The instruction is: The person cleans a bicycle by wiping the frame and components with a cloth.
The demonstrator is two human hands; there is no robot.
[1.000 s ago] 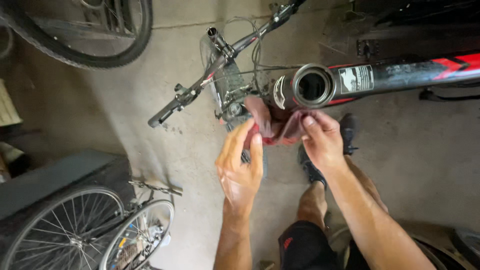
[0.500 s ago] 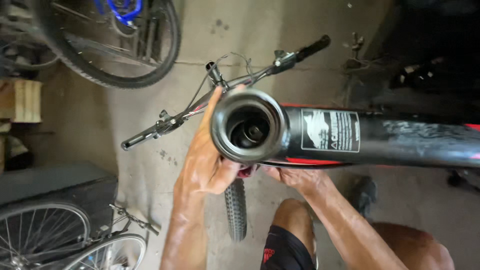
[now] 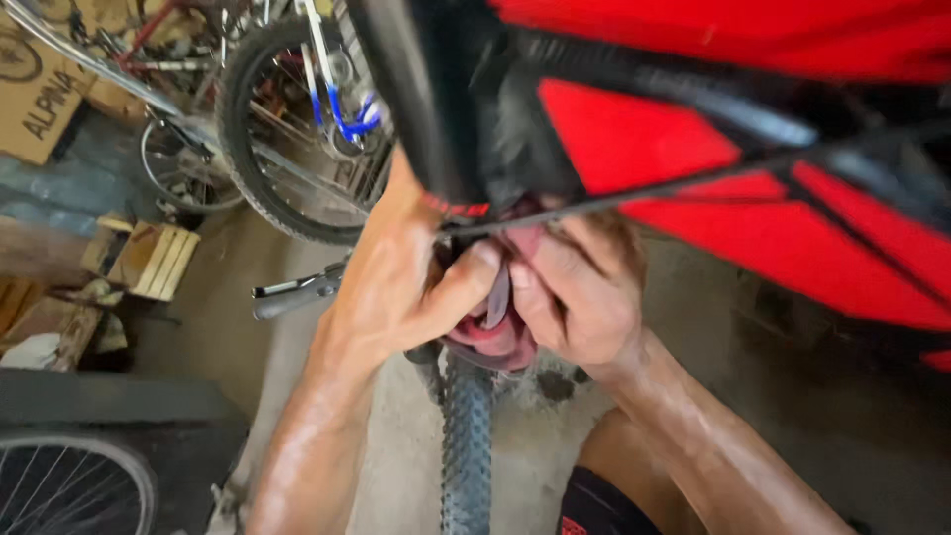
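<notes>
Under the blurred red-and-black bicycle frame (image 3: 753, 168), which fills the upper right and is cut off at the edges, the left hand (image 3: 396, 287) and right hand (image 3: 580, 292) both close their fingers on a crumpled red cloth (image 3: 492, 337) (mostly hidden between them). Just below the frame, a black knobby tyre (image 3: 467, 436) runs downward, its top hidden by the cloth.

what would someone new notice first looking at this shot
The red and black bicycle frame fills the top right, very close to the camera. Just beneath it at centre, the left hand and right hand press together around a reddish rag, right above the knobby front tyre. Behind, at upper left, more bicycle wheels lean beside a small wooden crate.
</notes>
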